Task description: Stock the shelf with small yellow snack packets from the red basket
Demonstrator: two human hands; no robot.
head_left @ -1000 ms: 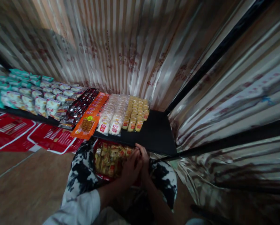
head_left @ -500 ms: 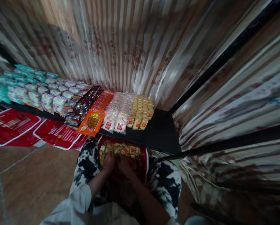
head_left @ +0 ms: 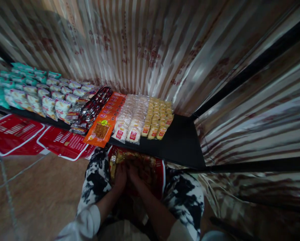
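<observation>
Between my knees, partly under the shelf, lies a red bag [head_left: 160, 182] with a white border. It holds many small gold-wrapped snack packets [head_left: 140, 156]. My left hand [head_left: 120, 174] and my right hand [head_left: 133, 171] are side by side over the packets, close together at the bag's left half. The fingers point away from me into the dark bag. Shadow and blur hide the fingertips, so I cannot make out whether either hand grips a packet.
A black shelf [head_left: 183, 140] crosses in front of me. On it stand yellow snack packs [head_left: 155, 129], clear-wrapped white crackers [head_left: 133, 129], an orange pouch [head_left: 102, 124], dark sachets [head_left: 89, 113], and white and teal bags [head_left: 49, 103]. Red printed bags [head_left: 64, 142] hang below at left. A black frame bar [head_left: 230, 83] slants right.
Both hands have come closer together over the packets and shifted slightly within the bag. The view has turned a little, so the shelf and its goods sit further right.
</observation>
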